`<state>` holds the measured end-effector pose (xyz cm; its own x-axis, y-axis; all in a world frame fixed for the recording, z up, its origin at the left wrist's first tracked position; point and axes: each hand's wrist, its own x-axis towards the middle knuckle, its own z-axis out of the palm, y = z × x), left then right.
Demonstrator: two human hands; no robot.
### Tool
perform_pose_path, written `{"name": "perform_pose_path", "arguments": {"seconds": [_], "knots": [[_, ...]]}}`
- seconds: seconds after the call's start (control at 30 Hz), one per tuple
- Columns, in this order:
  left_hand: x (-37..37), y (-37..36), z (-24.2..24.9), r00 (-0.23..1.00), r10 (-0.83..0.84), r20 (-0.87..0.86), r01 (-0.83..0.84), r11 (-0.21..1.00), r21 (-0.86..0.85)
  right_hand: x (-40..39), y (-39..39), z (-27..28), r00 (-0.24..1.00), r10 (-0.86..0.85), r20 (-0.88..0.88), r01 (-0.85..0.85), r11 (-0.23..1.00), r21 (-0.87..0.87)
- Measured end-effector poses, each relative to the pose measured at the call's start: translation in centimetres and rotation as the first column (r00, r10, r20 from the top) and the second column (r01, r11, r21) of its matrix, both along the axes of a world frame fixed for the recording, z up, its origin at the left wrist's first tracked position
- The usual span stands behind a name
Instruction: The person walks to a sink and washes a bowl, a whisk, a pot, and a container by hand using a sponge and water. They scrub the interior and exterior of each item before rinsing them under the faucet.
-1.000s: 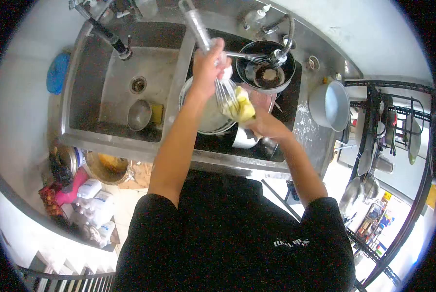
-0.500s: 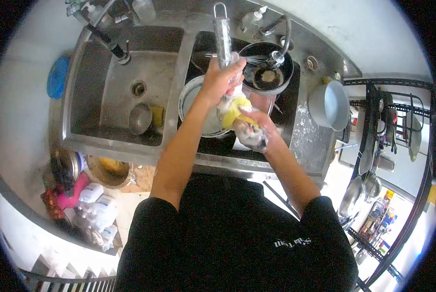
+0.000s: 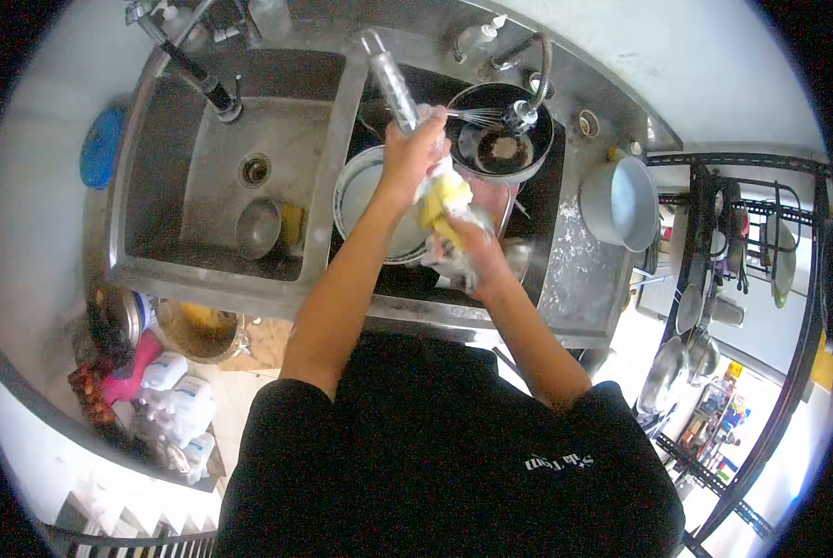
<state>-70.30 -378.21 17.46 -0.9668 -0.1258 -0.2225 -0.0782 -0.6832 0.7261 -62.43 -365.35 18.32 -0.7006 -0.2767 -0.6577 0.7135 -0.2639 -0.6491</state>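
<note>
My left hand (image 3: 415, 158) is wrapped round a long shiny metal handle (image 3: 393, 88) with a hanging loop at its top. The tool's lower end is hidden by suds and my hands, so its kind does not show. In my right hand (image 3: 477, 251) a foamy yellow sponge (image 3: 446, 200) is pressed round that lower part. White lather covers the fingers. Below the hands sits a round pot (image 3: 344, 200) in the right sink basin. Beside it stands a dark pan (image 3: 528, 167) with a whisk (image 3: 477, 116) lying across it.
The left basin (image 3: 212, 177) holds a small metal bowl (image 3: 258, 228) and another sponge (image 3: 292, 225). A spring-hose faucet (image 3: 526, 110) hangs over the pan. A large pot (image 3: 610, 205) stands on the right counter, near a rack (image 3: 695, 260) of hanging pans. Plastic jugs (image 3: 189, 405) are at lower left.
The metal handle has tilted, its top moving left and down. My right hand, with the sponge, has shifted left and slightly up along the tool.
</note>
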Motion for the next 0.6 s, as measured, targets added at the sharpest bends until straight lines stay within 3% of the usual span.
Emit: {"name": "perform_pose_path", "arguments": {"seconds": [0.03,0.07,0.17,0.2,0.3,0.33,0.43,0.5,0.57,0.6], "knots": [[0.1,0.0,-0.1,0.999,0.025,0.021,-0.025,1.0,0.014,0.4,-0.1,1.0,0.994,0.055,-0.095,-0.042,0.99,0.133],[0.1,-0.6,-0.3,0.999,-0.002,-0.048,0.004,0.999,0.049,0.4,0.2,2.8,0.984,0.158,-0.08,-0.141,0.972,0.187],[-0.2,-0.7,-0.7,0.995,0.1,-0.012,-0.099,0.99,0.104,1.2,1.4,0.7,0.837,0.365,-0.408,-0.056,0.798,0.6],[-0.4,-0.8,-1.0,0.991,0.131,-0.026,-0.127,0.985,0.12,1.3,1.2,1.7,0.683,0.514,-0.519,0.083,0.651,0.754],[-0.5,-1.1,-1.4,0.986,0.168,-0.014,-0.158,0.951,0.264,1.2,0.8,2.1,0.494,0.752,-0.437,0.324,0.307,0.895],[-0.4,-0.8,-1.4,0.982,0.188,0.015,-0.186,0.955,0.233,0.9,0.2,2.5,0.452,0.761,-0.466,0.414,0.284,0.865],[-0.4,-0.3,-1.3,0.973,0.218,0.08,-0.227,0.966,0.128,-1.1,1.2,0.7,0.404,0.771,-0.492,0.372,0.353,0.858],[-0.7,-0.7,-1.9,0.973,0.203,0.105,-0.211,0.975,0.066,-1.5,2.4,1.1,0.401,0.821,-0.407,0.265,0.321,0.909],[-0.9,-1.8,-2.1,0.983,0.167,0.072,-0.175,0.976,0.126,-2.0,4.2,-0.1,0.416,0.845,-0.336,0.173,0.289,0.941],[-0.9,-2.2,-1.8,0.987,0.152,0.055,-0.159,0.975,0.155,-2.3,5.0,-1.1,0.361,0.809,-0.463,0.217,0.41,0.886]]}}
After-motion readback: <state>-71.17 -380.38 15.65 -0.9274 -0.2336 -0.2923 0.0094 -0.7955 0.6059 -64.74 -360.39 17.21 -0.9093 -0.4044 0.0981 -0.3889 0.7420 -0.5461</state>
